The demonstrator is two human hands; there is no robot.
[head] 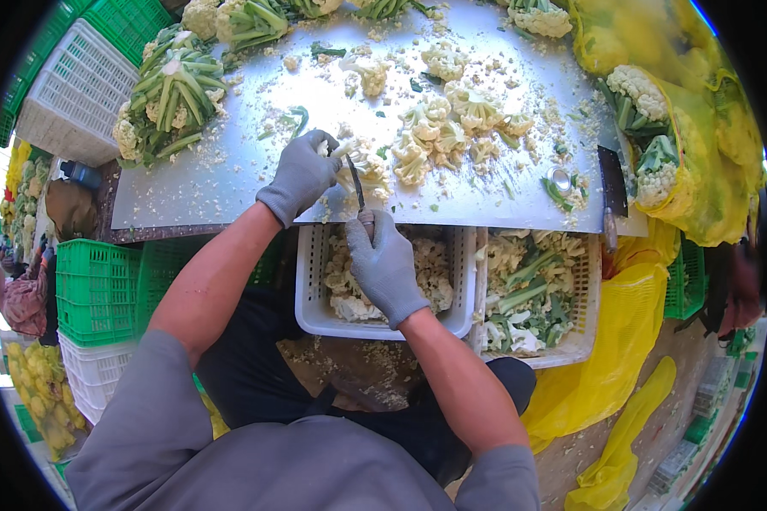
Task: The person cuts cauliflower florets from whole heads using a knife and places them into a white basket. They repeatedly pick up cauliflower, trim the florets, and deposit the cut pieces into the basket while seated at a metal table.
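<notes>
My left hand point(303, 174), in a grey work glove, grips the stem of a cut cauliflower piece point(365, 167) over the metal tabletop point(243, 198). In my gloved right hand point(387, 265) is a small knife point(356, 182), held by its handle, with the blade pointing up and away from me against the piece. Several cut florets point(425, 137) lie just beyond, among scattered crumbs. Below the table edge, under my right hand, a white plastic crate point(387, 331) holds cauliflower florets point(434, 274). The piece's stem end is partly covered by my left fingers.
A second crate point(540, 362) holds leaves and trimmings. At the right table edge lies a cleaver point(612, 182), near a yellow mesh sack point(709, 172) of cauliflower. Whole leafy heads point(172, 96) stand at the left. Green crates point(96, 290) are stacked lower left; another person point(22, 297) is beyond.
</notes>
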